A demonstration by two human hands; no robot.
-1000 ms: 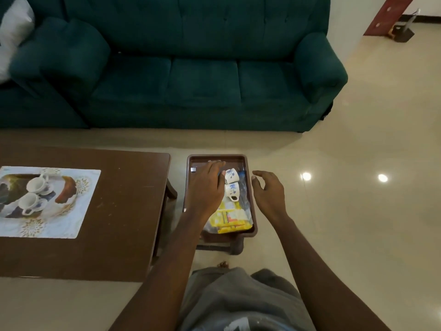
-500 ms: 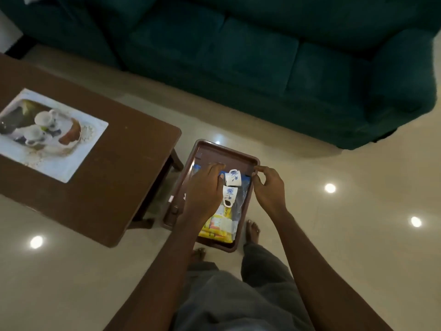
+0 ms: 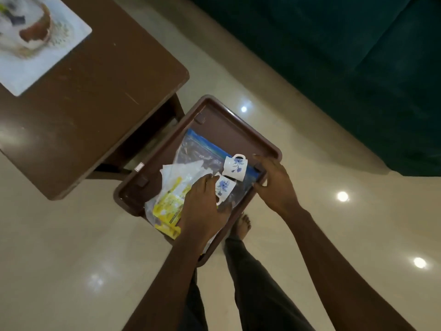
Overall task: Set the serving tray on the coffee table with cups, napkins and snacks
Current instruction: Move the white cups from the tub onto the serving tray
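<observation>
Tray (image 3: 214,120) sitting beside worktop (image 3: 102,96), off its 4 o'clock corner, carrying two cups (image 3: 235,167), snack packet (image 3: 170,204), napkins (image 3: 183,170). Right hand (image 3: 274,185) fingers curling round tray's 3 o'clock rim. Left hand (image 3: 202,206) lying flat over packet, gripping nothing visibly. Step, likely: securing load. Next: level lift toward worktop at 10 o'clock.

Blurred placemat (image 3: 35,39) cut off at the frame's top-left corner.

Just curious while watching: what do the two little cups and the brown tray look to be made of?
The cups look like glazed white ceramic: glossy, with printed blue flowers. The tray looks like moulded brown plastic, judging by its smooth rounded rim, though it could be something else.
</observation>
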